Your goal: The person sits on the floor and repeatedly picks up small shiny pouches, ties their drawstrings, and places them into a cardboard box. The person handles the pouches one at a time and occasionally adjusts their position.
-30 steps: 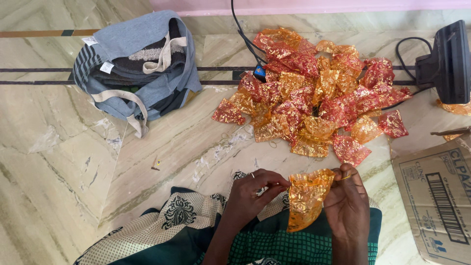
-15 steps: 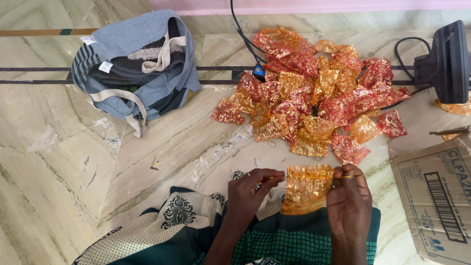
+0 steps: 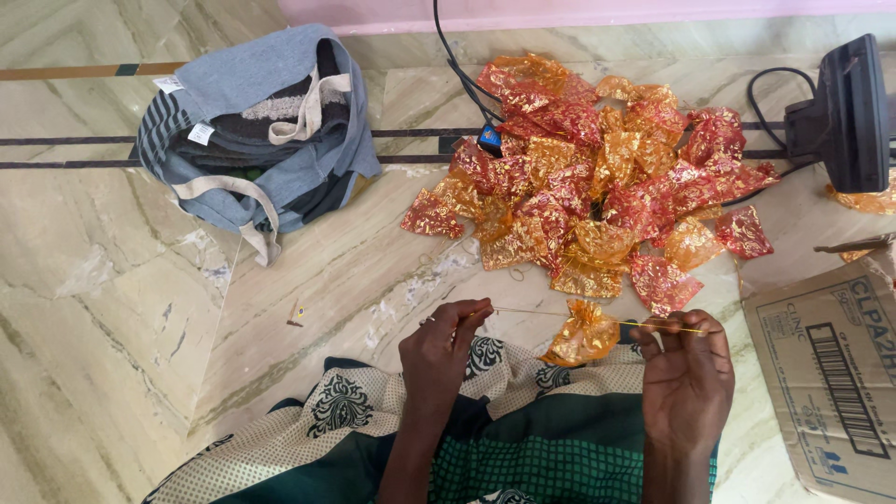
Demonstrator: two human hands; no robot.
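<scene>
The left hand pinches one end of a thin yellow drawstring between thumb and forefinger, and the right hand grips the other end the same way, its fingers closed around the thread. Between the two sets of fingers hangs a small orange-gold mesh pouch, bunched up along the taut string and sitting nearer the right fingers than the left. How the string passes through the pouch is too fine to make out. Below the hands lies the person's patterned green and cream cloth, which hides the lap. Beyond the fingers, on the marble floor, spreads a heap of red and gold pouches. Far to the left of the left fingers sits a grey cloth bag. To the right of the right fingers a cardboard box is cut off by the frame edge, as is a black device with cables.
</scene>
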